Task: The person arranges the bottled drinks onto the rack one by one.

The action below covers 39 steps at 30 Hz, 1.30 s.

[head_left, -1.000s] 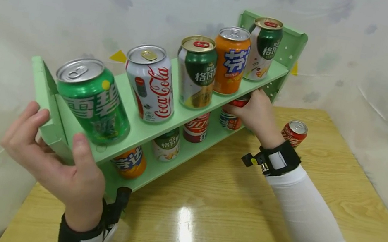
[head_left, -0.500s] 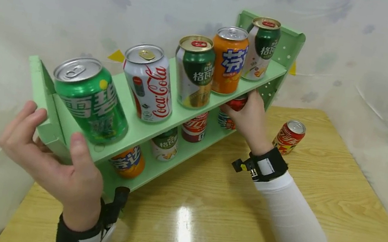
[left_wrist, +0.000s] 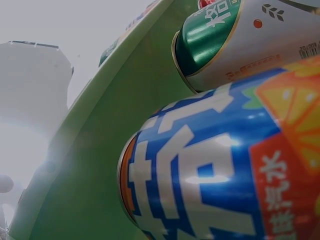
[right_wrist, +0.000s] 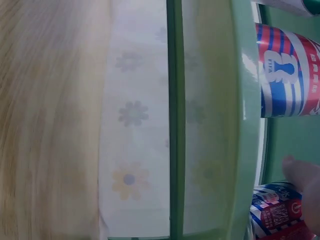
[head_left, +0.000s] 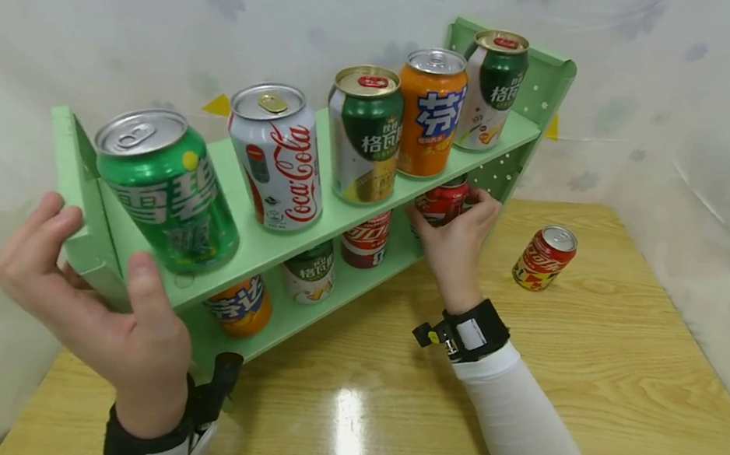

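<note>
In the head view, a light green two-tier shelf (head_left: 342,288) stands on the table. My left hand (head_left: 104,314) grips its left end, fingers at the end panel and thumb at the front edge. On the lower tier my right hand (head_left: 457,249) holds a red Coca-Cola can (head_left: 443,201) around its side, below the upper board. Left of that can stand another red cola can (head_left: 367,237), a green-and-white can (head_left: 311,273) and an orange Fanta can (head_left: 241,306). In the right wrist view, a finger (right_wrist: 305,172) shows beside the held can's striped side (right_wrist: 275,212).
Along the upper tier stand a green Sprite can (head_left: 172,191), a silver Coca-Cola can (head_left: 276,159), a green-and-gold can (head_left: 365,133), an orange can (head_left: 429,111) and a green-and-white can (head_left: 493,89). A red can (head_left: 544,258) stands on the wooden table (head_left: 628,361), right of the shelf.
My right wrist has swung left and down, and the fingers now show along the held can's right side. More of that can is visible. The left hand stays nearly still.
</note>
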### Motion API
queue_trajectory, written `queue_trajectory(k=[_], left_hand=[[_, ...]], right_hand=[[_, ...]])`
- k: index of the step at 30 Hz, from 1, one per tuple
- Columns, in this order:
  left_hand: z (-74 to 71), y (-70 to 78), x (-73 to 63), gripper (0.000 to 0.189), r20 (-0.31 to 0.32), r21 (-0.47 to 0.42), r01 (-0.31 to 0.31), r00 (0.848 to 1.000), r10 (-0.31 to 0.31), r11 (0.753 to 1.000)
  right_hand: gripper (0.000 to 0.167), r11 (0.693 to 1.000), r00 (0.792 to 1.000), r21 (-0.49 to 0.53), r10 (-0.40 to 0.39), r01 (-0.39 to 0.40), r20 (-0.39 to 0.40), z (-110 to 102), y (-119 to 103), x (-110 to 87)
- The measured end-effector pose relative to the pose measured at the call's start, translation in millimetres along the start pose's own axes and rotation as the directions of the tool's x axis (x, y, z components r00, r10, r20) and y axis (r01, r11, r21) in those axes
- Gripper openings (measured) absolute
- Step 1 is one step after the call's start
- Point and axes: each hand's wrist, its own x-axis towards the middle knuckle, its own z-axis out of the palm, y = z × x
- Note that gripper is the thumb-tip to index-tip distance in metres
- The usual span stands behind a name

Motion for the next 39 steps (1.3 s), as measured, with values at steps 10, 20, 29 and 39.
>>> queue_trajectory(k=[10, 20, 29, 39], left_hand=[[1.7, 3.4, 0.7, 0.049, -0.020, -0.013, -0.014, 1.000, 0.014, 1.000], [1.3, 2.8, 0.4, 0.049, -0.014, -0.012, -0.012, 1.000, 0.011, 1.000], [1.7, 3.3, 0.9, 0.050, -0.016, -0.008, -0.022, 1.000, 0.022, 1.000], [2.1, 5.0, 0.0, 0.048, -0.019, -0.001, -0.028, 0.999, 0.028, 1.000]], right_hand=[[0.078, 0.999, 0.999, -0.036, -0.008, 0.010, 0.032, -4, 1, 2.4], [0.081, 0.995, 0.975, -0.097, -0.009, 0.031, 0.223, -20, 0, 10.7], [0.082, 0.992, 0.931, -0.124, 0.017, 0.030, 0.364, -32, -6, 17.0], [0.081, 0.994, 0.893, -0.111, 0.038, 0.014, 0.448, -40, -9, 19.2]])
